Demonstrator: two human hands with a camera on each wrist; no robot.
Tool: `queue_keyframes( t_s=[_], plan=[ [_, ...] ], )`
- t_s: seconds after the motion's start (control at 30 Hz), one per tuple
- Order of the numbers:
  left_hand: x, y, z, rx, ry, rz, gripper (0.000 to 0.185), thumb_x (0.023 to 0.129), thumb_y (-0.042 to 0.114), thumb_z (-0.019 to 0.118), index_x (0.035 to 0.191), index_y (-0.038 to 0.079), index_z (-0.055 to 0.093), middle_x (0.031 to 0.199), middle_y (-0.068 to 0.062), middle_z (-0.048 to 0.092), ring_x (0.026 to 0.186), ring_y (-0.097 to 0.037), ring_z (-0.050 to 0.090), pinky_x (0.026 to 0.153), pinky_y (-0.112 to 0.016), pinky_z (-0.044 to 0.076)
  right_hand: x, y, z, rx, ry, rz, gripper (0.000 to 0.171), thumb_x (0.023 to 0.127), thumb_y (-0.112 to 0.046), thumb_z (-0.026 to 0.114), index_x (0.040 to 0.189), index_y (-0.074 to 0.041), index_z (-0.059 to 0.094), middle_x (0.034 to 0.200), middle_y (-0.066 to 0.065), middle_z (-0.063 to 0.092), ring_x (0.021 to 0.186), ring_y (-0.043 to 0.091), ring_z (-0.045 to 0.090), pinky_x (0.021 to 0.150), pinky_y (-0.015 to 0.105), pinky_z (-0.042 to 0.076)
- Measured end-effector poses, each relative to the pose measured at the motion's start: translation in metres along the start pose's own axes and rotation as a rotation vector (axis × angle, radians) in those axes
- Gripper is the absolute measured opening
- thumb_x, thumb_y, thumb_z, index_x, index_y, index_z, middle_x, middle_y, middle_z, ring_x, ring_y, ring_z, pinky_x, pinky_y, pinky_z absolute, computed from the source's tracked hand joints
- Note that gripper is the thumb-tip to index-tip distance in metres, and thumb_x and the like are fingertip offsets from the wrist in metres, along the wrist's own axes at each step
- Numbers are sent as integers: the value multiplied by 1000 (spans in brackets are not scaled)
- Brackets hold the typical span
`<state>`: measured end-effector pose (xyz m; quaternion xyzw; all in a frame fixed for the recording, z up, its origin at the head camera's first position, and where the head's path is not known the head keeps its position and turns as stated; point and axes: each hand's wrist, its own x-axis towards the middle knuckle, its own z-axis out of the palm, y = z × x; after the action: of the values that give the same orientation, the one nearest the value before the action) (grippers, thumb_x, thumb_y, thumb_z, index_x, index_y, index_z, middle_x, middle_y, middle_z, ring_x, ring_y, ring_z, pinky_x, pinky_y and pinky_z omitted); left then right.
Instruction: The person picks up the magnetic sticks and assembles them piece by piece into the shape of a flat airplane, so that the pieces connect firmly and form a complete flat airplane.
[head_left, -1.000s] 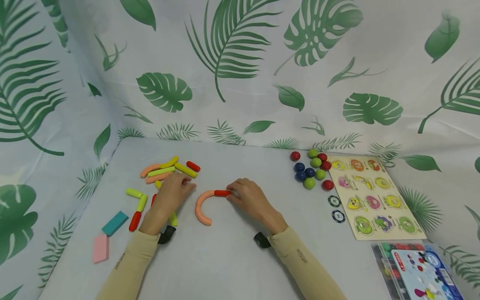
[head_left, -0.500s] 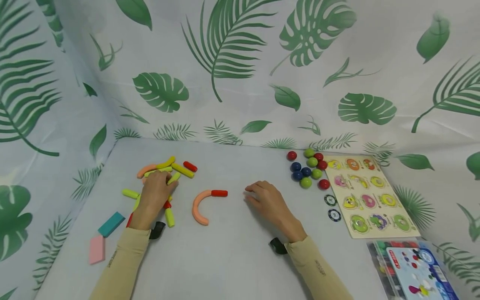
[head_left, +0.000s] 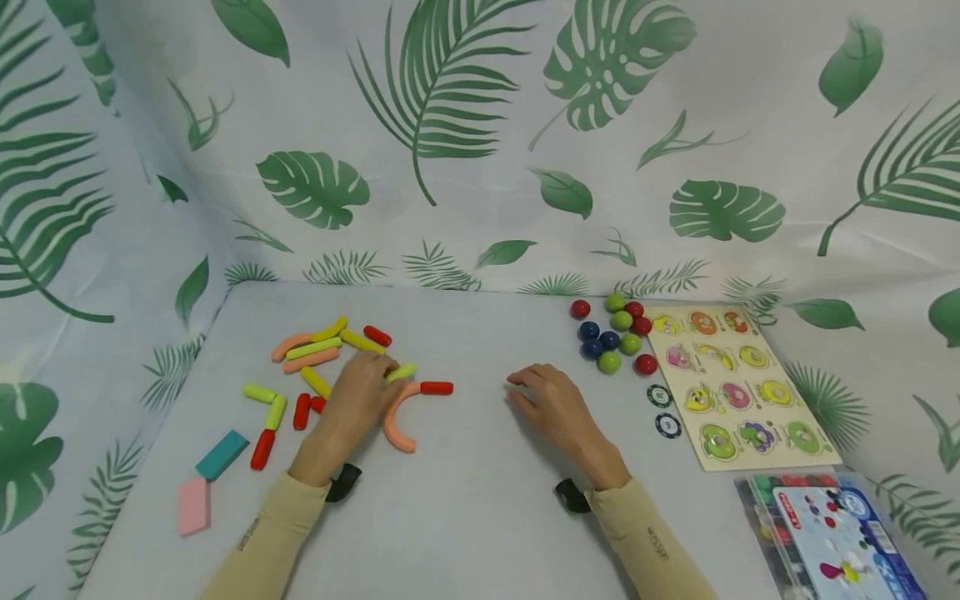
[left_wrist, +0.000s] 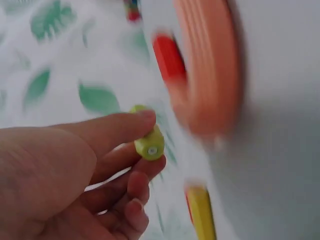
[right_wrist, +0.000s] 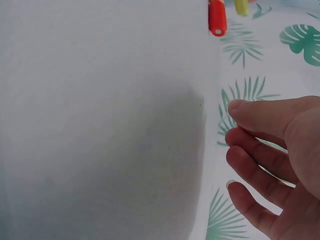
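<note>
My left hand (head_left: 358, 402) pinches a short lime-green stick (head_left: 401, 372) between thumb and fingers, just above the curved orange piece (head_left: 395, 417). The left wrist view shows that green stick (left_wrist: 148, 141) end-on in my fingertips, with the orange curve (left_wrist: 207, 65) and a short red stick (left_wrist: 168, 56) beyond. The red stick (head_left: 437, 387) lies against the curve's upper end. My right hand (head_left: 546, 399) rests on the table with relaxed fingers, holding nothing, right of the red stick.
A loose pile of orange, yellow, green and red sticks (head_left: 322, 346) lies at the left, with teal (head_left: 222, 454) and pink (head_left: 193, 505) blocks nearer. Coloured balls (head_left: 611, 333), a puzzle board (head_left: 731, 383), two black discs (head_left: 660, 396) and a plastic box (head_left: 832, 537) sit right.
My left hand took a green stick from the pile and brought it right to the orange curve. My right hand left the red stick and drew back to the right.
</note>
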<state>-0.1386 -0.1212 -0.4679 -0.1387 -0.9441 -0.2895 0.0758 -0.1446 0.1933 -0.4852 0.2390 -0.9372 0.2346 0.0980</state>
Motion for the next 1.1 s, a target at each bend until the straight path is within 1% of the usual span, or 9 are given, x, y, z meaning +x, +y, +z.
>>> queue_keyframes(
  t_s=[0.13,0.2,0.27,0.33,0.47,0.6,0.77,0.97,1.1],
  plan=[
    [-7,29,20,29,-46,193,20,85,13,83,98,2,73,88,-6,66,80,-19,54,73,-32,48,0,0,-2,-9,6,-2,18,90,-14,78,106,-7,76,100,4,74,94,21,67,83,38,56],
    [-8,39,29,52,-79,280,19,84,13,84,97,4,73,88,-4,66,80,-18,55,73,-31,47,0,0,-2,-15,12,-3,18,89,-15,79,105,-7,76,100,5,74,94,21,67,83,38,56],
    [-10,47,35,80,-110,337,18,84,16,84,95,7,74,89,-1,66,82,-17,58,74,-29,48,0,1,-2,-19,13,0,18,89,-15,79,105,-7,76,100,5,74,94,21,68,83,39,56],
    [-12,51,41,89,-148,359,17,84,18,84,94,10,74,89,0,65,84,-17,59,76,-28,47,-1,1,-2,-17,8,6,18,89,-15,79,105,-7,77,100,4,74,95,21,68,84,39,56],
    [-14,52,49,82,-209,354,17,85,21,83,94,11,73,90,1,64,86,-16,57,78,-27,46,-1,0,-2,-15,9,4,18,89,-16,79,105,-8,77,99,3,74,94,20,67,83,38,56],
    [-16,50,48,74,-238,327,22,86,24,83,101,10,74,95,1,65,89,-15,58,82,-28,47,-2,-2,-2,-12,12,-9,17,89,-15,79,104,-8,77,98,2,74,93,20,68,83,38,56],
    [-18,43,30,11,-299,246,35,87,33,81,112,9,74,107,0,69,104,-17,60,95,-35,50,-2,-9,-1,15,-27,-56,18,89,-15,79,106,-9,77,99,1,74,94,18,68,84,37,57],
    [-25,21,1,-100,-383,138,40,85,35,82,116,11,72,120,-2,68,119,-24,58,103,-43,49,-5,-20,2,50,-67,-100,19,90,-17,78,108,-11,77,102,-1,74,95,15,67,84,34,57],
    [-31,6,-10,-125,-387,144,43,84,35,82,119,12,72,128,-1,66,125,-25,56,105,-45,49,-9,-26,6,75,-88,-123,21,88,-20,80,108,-12,77,104,-2,73,97,15,67,86,34,57]
  ],
)
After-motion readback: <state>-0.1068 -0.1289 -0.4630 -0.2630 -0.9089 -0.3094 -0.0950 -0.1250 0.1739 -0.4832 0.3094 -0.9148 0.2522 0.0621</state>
